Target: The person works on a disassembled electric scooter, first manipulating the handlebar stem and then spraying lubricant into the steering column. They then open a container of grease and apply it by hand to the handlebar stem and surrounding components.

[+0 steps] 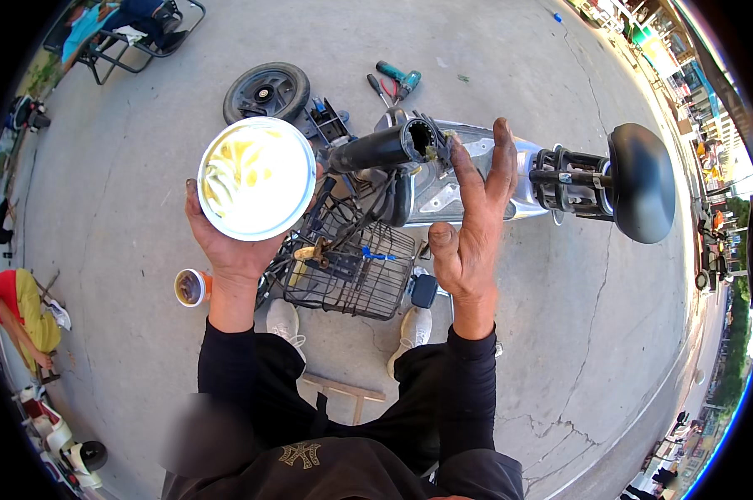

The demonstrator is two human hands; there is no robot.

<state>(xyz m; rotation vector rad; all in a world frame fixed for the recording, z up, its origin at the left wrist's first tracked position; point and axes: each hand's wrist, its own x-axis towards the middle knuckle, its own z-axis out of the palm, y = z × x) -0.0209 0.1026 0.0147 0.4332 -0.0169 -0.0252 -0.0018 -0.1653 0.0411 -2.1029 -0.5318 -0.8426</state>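
In my left hand (pixel 226 246) is a round white tub (pixel 264 204), held from below with fingers around its side. Pale yellow, grease-like stuff streaks its bright inside. My right hand (pixel 474 221) is raised, fingers stretched out and thumb apart, with dark smudges on the skin. It holds nothing I can see. Just left of its fingers is the open end of a black tube (pixel 376 152) on a partly dismantled scooter (pixel 443 190). Yellowish-brown residue clings by the tube's mouth; whether a finger touches it, I cannot tell. Below hangs a black wire basket (pixel 351 275).
A loose wheel (pixel 266 92) lies beyond the tub, near a teal power drill (pixel 400 79) and a screwdriver (pixel 378 87). The scooter's black seat (pixel 642 183) extends right. A cup of dark drink (pixel 190 287) stands at left. Another person (pixel 26 321) bends down far left.
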